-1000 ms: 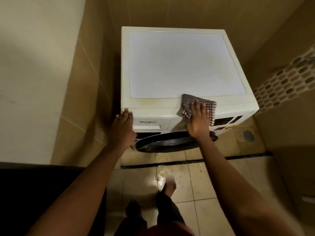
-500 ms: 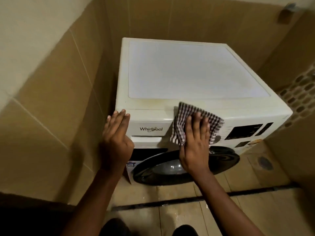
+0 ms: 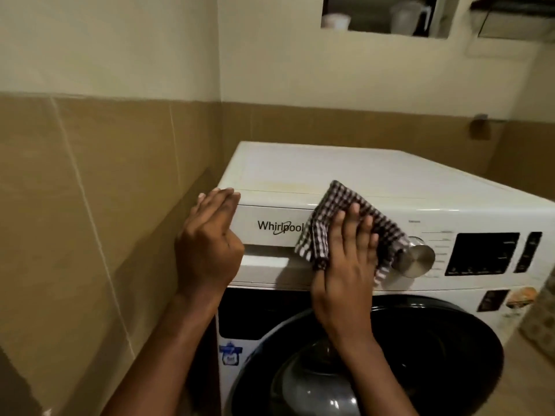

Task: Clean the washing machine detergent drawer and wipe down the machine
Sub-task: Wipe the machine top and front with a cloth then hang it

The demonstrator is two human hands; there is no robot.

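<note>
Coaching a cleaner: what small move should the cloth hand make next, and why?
Probably slide the checked cloth leftward across the drawer front: the right hand presses it flat beside the knob, the logo area lies uncovered, and the left hand rests on the machine.

cloth (image 3: 351, 211): dark-and-white check | washing machine (image 3: 360, 172): white | door (image 3: 450, 355): black | knob (image 3: 417, 261): silver | wall tiles (image 3: 90, 205): tan
</note>
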